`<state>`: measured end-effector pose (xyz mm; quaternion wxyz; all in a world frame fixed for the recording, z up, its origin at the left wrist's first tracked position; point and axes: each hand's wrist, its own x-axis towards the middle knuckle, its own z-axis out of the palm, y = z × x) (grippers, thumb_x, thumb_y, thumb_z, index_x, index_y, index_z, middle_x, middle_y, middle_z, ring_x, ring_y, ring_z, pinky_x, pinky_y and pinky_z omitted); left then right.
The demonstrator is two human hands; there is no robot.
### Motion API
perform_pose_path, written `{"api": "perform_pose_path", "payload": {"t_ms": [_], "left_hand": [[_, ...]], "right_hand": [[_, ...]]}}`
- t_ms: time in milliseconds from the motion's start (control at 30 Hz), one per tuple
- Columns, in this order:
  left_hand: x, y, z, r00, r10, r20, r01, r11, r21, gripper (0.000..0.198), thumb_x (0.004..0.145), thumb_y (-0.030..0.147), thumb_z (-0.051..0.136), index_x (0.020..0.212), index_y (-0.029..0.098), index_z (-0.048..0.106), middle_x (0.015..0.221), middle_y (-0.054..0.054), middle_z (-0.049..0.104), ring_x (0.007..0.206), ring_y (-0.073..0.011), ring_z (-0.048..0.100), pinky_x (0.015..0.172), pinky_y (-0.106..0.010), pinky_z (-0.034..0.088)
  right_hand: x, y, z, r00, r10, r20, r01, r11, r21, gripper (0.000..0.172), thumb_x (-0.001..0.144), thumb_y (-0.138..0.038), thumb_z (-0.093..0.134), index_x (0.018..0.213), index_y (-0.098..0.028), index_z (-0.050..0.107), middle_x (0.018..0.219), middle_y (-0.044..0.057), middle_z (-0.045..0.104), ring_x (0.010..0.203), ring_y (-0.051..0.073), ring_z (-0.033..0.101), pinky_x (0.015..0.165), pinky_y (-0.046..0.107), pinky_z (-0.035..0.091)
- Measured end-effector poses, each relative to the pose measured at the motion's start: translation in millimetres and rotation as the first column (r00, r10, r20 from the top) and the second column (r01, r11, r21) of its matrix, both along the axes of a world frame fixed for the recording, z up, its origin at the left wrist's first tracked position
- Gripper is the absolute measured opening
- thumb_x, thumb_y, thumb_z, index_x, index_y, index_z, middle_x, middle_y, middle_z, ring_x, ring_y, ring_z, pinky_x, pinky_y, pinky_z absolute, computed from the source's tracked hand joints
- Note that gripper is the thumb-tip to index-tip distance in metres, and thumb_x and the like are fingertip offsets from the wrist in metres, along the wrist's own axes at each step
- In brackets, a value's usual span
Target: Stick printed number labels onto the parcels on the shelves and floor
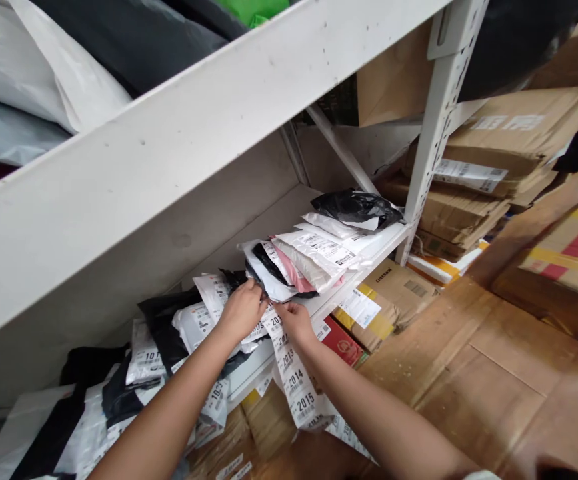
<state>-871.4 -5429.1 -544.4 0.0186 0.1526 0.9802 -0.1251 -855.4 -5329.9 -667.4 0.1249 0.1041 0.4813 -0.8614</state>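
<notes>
White and black plastic parcels (145,357), overlapping, along the near part of the shelf (376,261): exact number not countable; at least three large-numeral labels show among them, two beginning 10, one partly covered. These appear to be the finished portion. Left hand (243,308), one: fingers curled, tips bunched at the parcels' front edge beside the strip's top end; whether it grips strip or parcel cannot be told. Label strip (293,377), one, paper, hanging over the shelf's front edge between the forearms: 2013, 2014 and 2015 readable, two above them partly covered, one below blurred; much of the run looks unused. Right hand (293,323), one: thumb and fingers pinched on the strip near its top. Pink parcel (293,263), one, wedged among pale and black ones just beyond the hands. Red box (341,343), one, below the shelf. White parcel (319,250) with printed address label, one, lying over its neighbours; no large numeral visible on it, so this far group is probably outstanding. Black parcel (353,208), one, crumpled, at the far end. CHEERWIN carton (393,287), one, under the shelf. Stacked cartons (493,147), at least three, past the upright (439,120).
</notes>
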Motion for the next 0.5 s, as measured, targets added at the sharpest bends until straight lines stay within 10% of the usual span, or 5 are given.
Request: {"api": "perform_pose_path", "payload": {"t_ms": [500], "left_hand": [[-2.8, 11.0, 0.0, 0.993, 0.121, 0.014, -0.122, 0.988, 0.095, 0.016, 0.081, 0.028, 0.058, 0.072, 0.018, 0.069, 0.092, -0.008, 0.064, 0.081, -0.0221, 0.066, 0.076, -0.033, 0.05]], "right_hand": [[36.8, 13.5, 10.4, 0.977, -0.069, 0.2, 0.09, 0.991, -0.098, 0.057, 0.056, -0.059, 0.076, 0.052, -0.024, 0.032, 0.042, -0.01, 0.032, 0.041, 0.006, 0.025, 0.042, 0.023, 0.018]]}}
